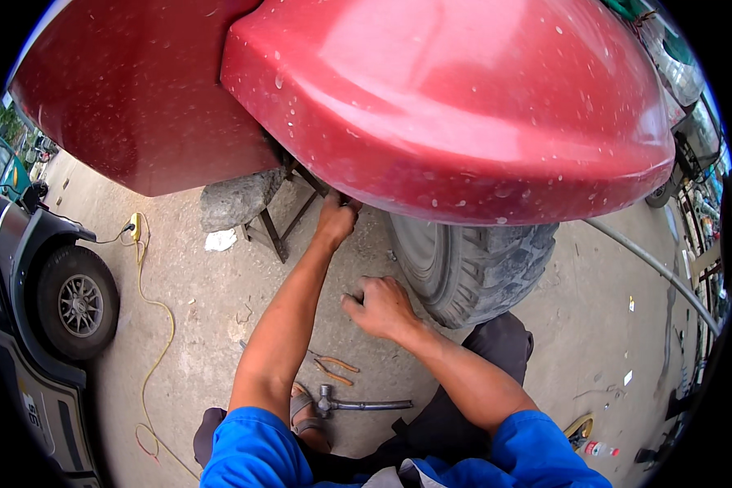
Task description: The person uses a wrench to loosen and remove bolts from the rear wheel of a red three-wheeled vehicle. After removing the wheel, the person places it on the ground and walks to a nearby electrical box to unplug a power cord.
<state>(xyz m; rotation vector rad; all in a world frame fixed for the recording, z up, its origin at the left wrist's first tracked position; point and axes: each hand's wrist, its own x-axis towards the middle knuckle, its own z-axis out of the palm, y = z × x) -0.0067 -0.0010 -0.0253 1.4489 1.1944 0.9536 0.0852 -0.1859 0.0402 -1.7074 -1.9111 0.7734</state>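
Note:
My left hand [337, 220] reaches up to the lower edge of a red vehicle fender [447, 98]. Its fingers are curled closed there, and the edge's shadow hides what they grip. Lower and to the right, my right hand [380, 307] hovers beside a dusty, heavily treaded tyre [496, 268]. Its fingers bend loosely, the thumb stands apart from them, and nothing shows in the grasp. Beneath my forearms, orange-handled pliers [333, 370] and a metal-handled hammer [366, 404] lie on the concrete near my sandalled foot [305, 415].
Left of my arm, a grey stone block [237, 199] rests by a dark metal stand [272, 232]. A yellow cord [169, 325] trails across the floor towards a parked vehicle's wheel [80, 305]. On the right are a long pipe [655, 264] and a plastic bottle [600, 449].

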